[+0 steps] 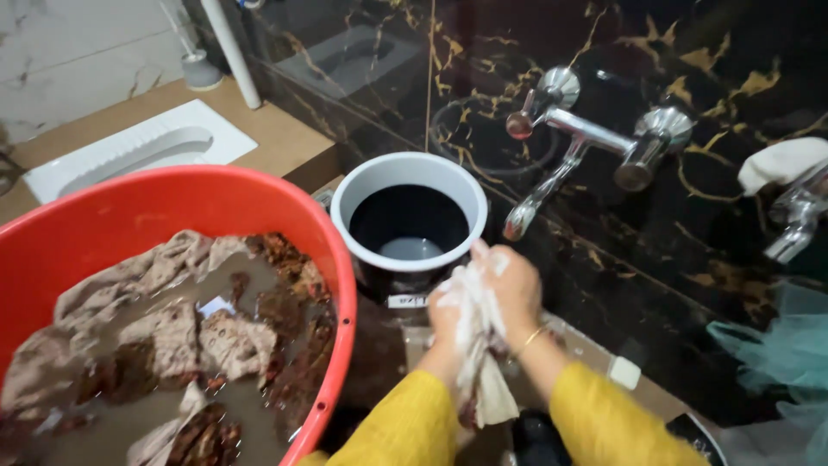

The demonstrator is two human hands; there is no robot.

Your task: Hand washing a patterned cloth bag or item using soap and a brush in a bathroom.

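Both hands are closed tight on one soapy cloth (479,362), the left hand (448,324) and right hand (511,289) pressed together around it with its tail hanging below the grip, so this looks like the scrubbing or wringing step (suds cover the knuckles). To the left of the grip stands a red tub (336,285) of brown water and soaking clothes; just beyond is a dark bucket (409,220), and the tap (595,142) farther off, up and right, which a rinse would likely call for.
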